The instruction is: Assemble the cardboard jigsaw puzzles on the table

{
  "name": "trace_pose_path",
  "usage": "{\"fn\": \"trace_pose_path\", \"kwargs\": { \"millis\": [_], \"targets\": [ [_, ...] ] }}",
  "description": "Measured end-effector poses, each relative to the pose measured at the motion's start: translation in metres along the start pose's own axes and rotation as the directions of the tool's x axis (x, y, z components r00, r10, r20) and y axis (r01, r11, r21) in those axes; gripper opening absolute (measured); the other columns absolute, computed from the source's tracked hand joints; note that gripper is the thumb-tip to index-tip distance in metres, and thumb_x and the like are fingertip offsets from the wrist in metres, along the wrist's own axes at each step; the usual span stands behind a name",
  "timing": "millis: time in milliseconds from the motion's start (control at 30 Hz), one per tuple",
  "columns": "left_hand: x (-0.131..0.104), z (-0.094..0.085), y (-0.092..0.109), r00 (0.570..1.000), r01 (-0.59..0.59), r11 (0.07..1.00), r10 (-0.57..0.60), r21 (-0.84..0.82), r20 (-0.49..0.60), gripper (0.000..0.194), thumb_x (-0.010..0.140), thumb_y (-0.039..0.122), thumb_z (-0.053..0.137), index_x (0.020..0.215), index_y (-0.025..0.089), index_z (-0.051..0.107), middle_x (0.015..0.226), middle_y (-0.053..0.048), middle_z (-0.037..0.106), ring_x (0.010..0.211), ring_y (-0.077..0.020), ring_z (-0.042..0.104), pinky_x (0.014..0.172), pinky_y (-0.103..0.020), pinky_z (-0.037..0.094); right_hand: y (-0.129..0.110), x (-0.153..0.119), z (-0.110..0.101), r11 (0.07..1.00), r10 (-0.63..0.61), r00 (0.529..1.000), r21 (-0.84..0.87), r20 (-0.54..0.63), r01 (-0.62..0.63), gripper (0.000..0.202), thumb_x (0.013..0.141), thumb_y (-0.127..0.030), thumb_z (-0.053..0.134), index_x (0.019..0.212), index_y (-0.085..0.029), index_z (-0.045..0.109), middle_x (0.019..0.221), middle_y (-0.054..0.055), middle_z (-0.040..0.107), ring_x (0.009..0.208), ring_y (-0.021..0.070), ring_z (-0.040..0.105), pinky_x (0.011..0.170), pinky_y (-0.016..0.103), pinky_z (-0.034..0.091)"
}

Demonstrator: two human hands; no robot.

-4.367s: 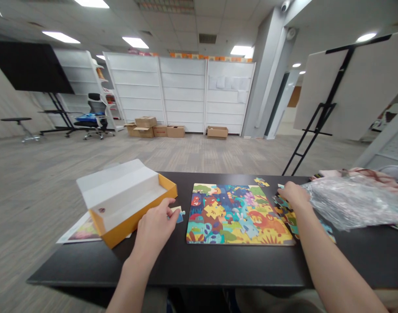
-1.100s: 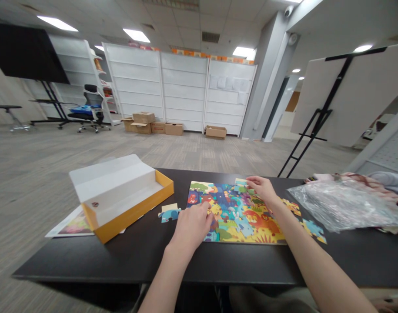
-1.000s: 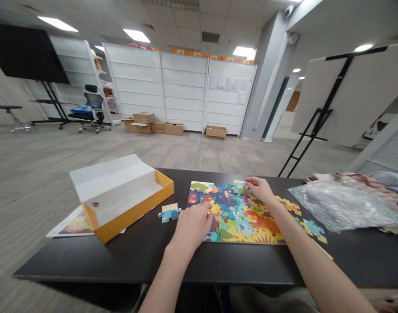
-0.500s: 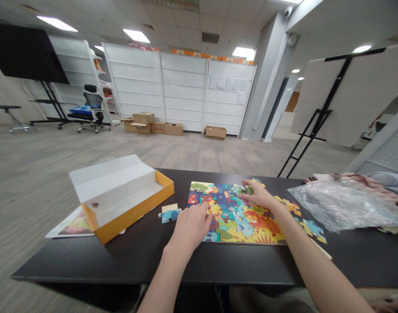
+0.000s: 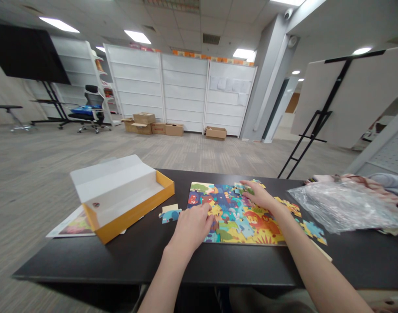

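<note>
Lying under both hands' fingers, the animal jigsaw puzzle point(image 5: 233, 217) appears mostly assembled, left hand point(image 5: 192, 224) loosely curled and right hand point(image 5: 259, 195) partly spread, any grip indeterminable, with the blue animal piece point(image 5: 170, 215) left of the left fingers and loose jigsaw pieces point(image 5: 289, 206) right of the right fingers apparently unplaced.

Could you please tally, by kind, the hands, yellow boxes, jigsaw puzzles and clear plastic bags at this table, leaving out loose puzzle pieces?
Hands: 2 (left hand, right hand)
Yellow box: 1
Jigsaw puzzle: 1
Clear plastic bag: 1
Total: 5
</note>
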State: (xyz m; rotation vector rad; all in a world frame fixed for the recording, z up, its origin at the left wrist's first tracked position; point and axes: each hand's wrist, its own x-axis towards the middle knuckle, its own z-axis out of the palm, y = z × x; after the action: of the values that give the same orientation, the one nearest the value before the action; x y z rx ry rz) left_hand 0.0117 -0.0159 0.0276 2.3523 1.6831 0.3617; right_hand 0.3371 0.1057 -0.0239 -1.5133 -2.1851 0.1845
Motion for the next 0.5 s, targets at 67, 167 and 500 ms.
{"fn": "trace_pose_path", "kwargs": {
  "millis": [67, 167, 500],
  "targets": [
    [-0.0003, -0.0001, -0.0006, 1.000, 0.000, 1.000, 0.000, 0.002, -0.008, 0.019, 0.098, 0.033, 0.049, 0.105, 0.024, 0.065, 0.103, -0.006, 0.076, 0.099, -0.0250, 0.072, 0.078, -0.031, 0.050, 0.0027, -0.0005, -0.0001, 1.000, -0.001, 1.000, -0.017, 0.016, 0.001, 0.047, 0.085, -0.024, 0.064, 0.132, -0.021, 0.063, 0.132, 0.013, 0.068, 0.122, 0.0308, 0.064, 0.108, 0.049, 0.047],
    [-0.0001, -0.0001, -0.0018, 1.000, 0.003, 1.000, -0.002, 0.012, -0.022, 0.020, 0.097, 0.033, 0.051, 0.107, 0.024, 0.065, 0.101, -0.007, 0.076, 0.099, -0.0264, 0.072, 0.078, -0.032, 0.050, 0.0061, -0.0007, 0.0008, 1.000, -0.001, 0.999, -0.013, 0.037, 0.002, 0.041, 0.084, -0.020, 0.062, 0.125, -0.021, 0.068, 0.129, 0.012, 0.070, 0.120, 0.0294, 0.065, 0.108, 0.047, 0.047],
    [-0.0005, -0.0010, -0.0031, 1.000, 0.014, 1.000, -0.014, 0.016, -0.015, 0.024, 0.097, 0.032, 0.050, 0.113, 0.024, 0.065, 0.101, -0.007, 0.077, 0.100, -0.0268, 0.072, 0.080, -0.032, 0.050, 0.0036, -0.0010, -0.0022, 0.999, 0.036, 0.999, -0.033, 0.039, -0.035, 0.031, 0.082, -0.018, 0.063, 0.112, -0.019, 0.072, 0.118, 0.013, 0.073, 0.110, 0.0275, 0.068, 0.103, 0.042, 0.051]
  ]
}}
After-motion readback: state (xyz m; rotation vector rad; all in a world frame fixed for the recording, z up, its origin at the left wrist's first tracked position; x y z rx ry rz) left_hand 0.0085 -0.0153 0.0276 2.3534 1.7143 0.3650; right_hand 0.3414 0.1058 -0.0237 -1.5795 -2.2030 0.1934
